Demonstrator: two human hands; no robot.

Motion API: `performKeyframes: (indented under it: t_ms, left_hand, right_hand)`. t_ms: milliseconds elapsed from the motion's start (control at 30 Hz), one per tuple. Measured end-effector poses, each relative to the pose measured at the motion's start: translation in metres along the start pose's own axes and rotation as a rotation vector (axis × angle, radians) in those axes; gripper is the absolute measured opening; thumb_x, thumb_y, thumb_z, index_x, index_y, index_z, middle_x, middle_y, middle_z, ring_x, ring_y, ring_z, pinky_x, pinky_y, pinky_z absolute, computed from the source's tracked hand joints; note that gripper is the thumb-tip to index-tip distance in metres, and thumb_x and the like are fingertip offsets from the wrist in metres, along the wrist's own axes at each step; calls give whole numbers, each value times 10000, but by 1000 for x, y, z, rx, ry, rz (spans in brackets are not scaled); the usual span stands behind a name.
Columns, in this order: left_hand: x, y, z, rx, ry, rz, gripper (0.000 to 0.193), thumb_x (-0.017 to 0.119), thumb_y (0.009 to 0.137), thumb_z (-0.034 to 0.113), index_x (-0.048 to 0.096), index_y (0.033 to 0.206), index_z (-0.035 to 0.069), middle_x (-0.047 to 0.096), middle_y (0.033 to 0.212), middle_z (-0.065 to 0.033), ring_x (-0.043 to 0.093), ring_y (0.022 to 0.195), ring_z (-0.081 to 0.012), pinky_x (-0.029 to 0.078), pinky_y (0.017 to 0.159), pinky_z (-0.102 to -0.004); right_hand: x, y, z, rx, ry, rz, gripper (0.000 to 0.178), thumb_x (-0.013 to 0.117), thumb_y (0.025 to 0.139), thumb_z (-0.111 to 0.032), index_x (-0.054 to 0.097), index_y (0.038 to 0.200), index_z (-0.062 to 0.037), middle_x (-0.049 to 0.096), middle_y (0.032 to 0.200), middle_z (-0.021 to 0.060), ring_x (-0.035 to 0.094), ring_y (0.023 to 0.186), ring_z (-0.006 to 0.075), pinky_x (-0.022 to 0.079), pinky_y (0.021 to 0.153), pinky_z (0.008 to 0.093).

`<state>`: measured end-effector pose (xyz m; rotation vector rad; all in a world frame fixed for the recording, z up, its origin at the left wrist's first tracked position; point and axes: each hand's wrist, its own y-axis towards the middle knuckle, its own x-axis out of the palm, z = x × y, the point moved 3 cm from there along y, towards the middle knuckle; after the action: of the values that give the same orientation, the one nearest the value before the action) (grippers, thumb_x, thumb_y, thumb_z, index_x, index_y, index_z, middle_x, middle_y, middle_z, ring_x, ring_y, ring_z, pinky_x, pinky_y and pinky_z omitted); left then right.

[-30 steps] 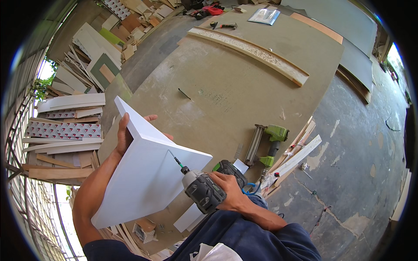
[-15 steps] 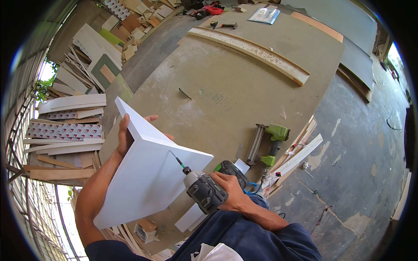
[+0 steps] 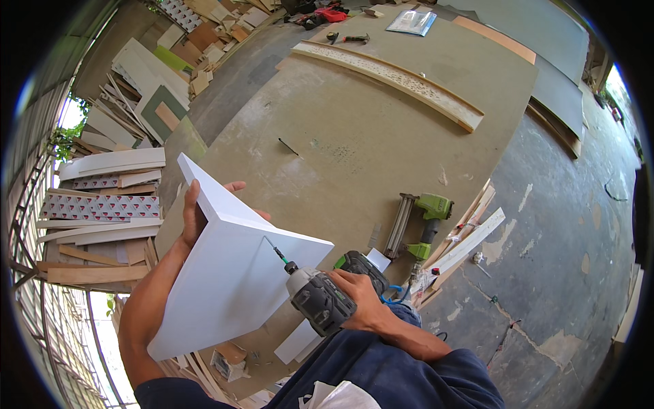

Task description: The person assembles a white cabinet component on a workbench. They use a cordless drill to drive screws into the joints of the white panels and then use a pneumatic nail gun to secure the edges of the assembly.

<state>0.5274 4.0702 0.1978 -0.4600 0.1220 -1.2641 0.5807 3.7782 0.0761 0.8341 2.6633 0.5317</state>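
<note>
Head view: we have the large white panel before our body, and everything else is placed from it. Our left hand is at its upper left, curled round the narrower white board that meets its top edge, thumb on one side, fingertips showing beyond the other. Our right hand, at the panel's right, is wrapped round the grip of a power driver; we cannot tell where its trigger finger sits. The driver's long axis slants up-left, and its bit appears to touch the panel's face just under the top edge, nearer our left fingertips than our right hand.
</note>
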Motion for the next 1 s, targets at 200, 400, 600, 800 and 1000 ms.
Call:
performKeyframes:
  t_ms: [200, 400, 600, 800, 1000]
  left_hand:
    - [-2, 1, -1, -6, -26, -34, 1129, 438, 789, 910, 298, 1498, 42, 491, 1264, -519, 576, 1167, -612, 540, 901, -640]
    - [-2, 1, 0, -8, -15, -28, 1130, 433, 789, 910, 296, 1497, 41, 493, 1264, -517, 576, 1163, -615, 545, 900, -634]
    - [1, 0, 1, 9, 13, 3, 1138, 424, 789, 911, 298, 1487, 21, 499, 1249, -520, 591, 1140, -613, 557, 878, -628]
    - [0, 1, -1, 2, -14, -11, 1133, 441, 784, 910, 322, 1476, 19, 508, 1240, -517, 598, 1133, -607, 561, 875, -623]
    - [0, -2, -4, -14, -83, -38, 987, 468, 787, 881, 567, 1255, 17, 554, 1199, -492, 599, 1121, -611, 525, 895, -679]
  right_hand:
    - [-2, 2, -3, 18, 8, -24, 594, 786, 686, -160, 624, 1225, 30, 672, 949, 199, 696, 798, 392, 563, 697, 427]
    - [-1, 2, 0, 5, 3, -12, 594, 788, 685, -165, 624, 1220, 35, 671, 952, 203, 697, 797, 393, 563, 695, 427]
    - [-4, 3, -3, 29, -3, -44, 592, 786, 688, -166, 622, 1218, 42, 669, 954, 206, 696, 790, 392, 564, 694, 427]
    - [-3, 3, -2, 17, -2, -30, 576, 784, 692, -167, 626, 1206, 39, 668, 938, 201, 694, 786, 392, 560, 688, 432]
    - [-1, 2, -1, 29, 43, -22, 521, 772, 706, -156, 624, 1170, 28, 668, 932, 199, 690, 793, 404, 556, 690, 437]
